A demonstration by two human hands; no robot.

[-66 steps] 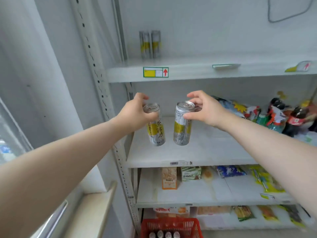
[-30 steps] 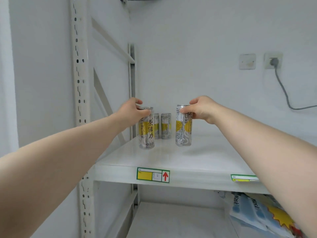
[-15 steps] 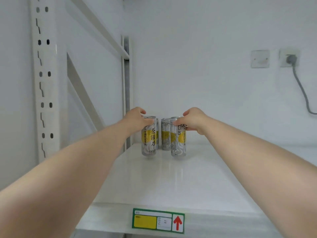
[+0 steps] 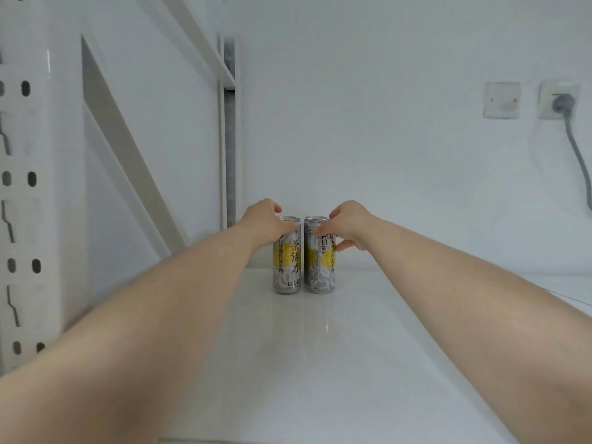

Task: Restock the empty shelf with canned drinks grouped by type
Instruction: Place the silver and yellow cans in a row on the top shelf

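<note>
Left hand (image 4: 264, 219) grips top of left can (image 4: 287, 261), right hand (image 4: 347, 224) grips top of right can (image 4: 321, 267), both 2 cans upright, just beside each other on white shelf (image 4: 320, 347) near back wall.

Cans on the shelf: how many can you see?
2 clearly: left can under the left hand, right can under the right hand. A rim behind hints at more, hidden.

Shelf surface (image 4: 336, 347) bare and passable right of the right hand (image 4: 347, 227) and toward the viewer. Left of the left hand (image 4: 264, 222), diagonal brace (image 4: 128, 149) and rear upright (image 4: 228, 139) obstruct. Beyond both hands, wall (image 4: 368, 123) blocks.
</note>
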